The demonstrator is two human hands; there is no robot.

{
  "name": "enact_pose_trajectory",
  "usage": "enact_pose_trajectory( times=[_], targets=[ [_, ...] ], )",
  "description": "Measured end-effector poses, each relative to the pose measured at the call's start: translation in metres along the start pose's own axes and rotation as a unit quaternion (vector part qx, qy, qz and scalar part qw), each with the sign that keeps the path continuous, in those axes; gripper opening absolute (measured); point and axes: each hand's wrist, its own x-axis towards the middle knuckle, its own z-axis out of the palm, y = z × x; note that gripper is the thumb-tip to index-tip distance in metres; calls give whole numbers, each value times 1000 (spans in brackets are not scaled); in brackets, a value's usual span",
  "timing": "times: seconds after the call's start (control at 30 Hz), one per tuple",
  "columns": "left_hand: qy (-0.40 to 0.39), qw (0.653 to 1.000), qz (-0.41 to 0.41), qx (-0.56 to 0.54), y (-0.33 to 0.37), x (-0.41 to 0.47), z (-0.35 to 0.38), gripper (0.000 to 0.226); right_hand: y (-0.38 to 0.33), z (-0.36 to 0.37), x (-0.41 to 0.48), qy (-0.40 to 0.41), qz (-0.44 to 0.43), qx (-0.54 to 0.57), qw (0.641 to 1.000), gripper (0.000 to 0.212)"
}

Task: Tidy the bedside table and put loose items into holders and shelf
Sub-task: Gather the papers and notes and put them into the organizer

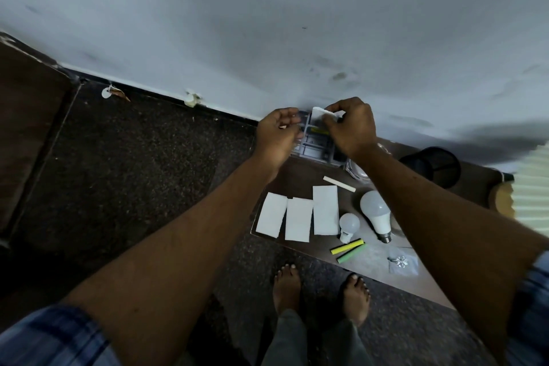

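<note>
Now, paper [322,113] over the holder [315,152].
Pinched in right hand [352,128]; left hand [276,134] grip unclear; could crumple at slot edge.

Dark speckled floor [133,157] noted below stained pale wall [267,24]; white scraps [192,99] lodged against skirting [154,93].

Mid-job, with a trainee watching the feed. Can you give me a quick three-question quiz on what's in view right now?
1. True or false: the right hand pinches a white paper slip.
2. How many white paper sheets lie flat side by side on the table?
3. Which lies nearer the small bulb: A) yellow marker or B) green marker?
Key: 1 true; 2 three; 3 A.
</note>
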Motion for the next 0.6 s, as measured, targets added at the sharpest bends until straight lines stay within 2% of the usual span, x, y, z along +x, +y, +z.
enact_pose_trajectory(
  times=[0.23, 0.4, 0.6],
  targets=[
    [22, 999, -23, 13, -19, -14, -20, 29, -1, 0, -9, -1, -14, -21, 1000, 35],
    [37, 998, -35, 29, -45, -32, -35, 29, -6, -4, -33, 28, -72, -27, 997, 25],
    [48, 996, -63, 46, -72, -52, -49, 28, -16, 6, -77, 14, -110, -14, 994, 22]
  ],
)
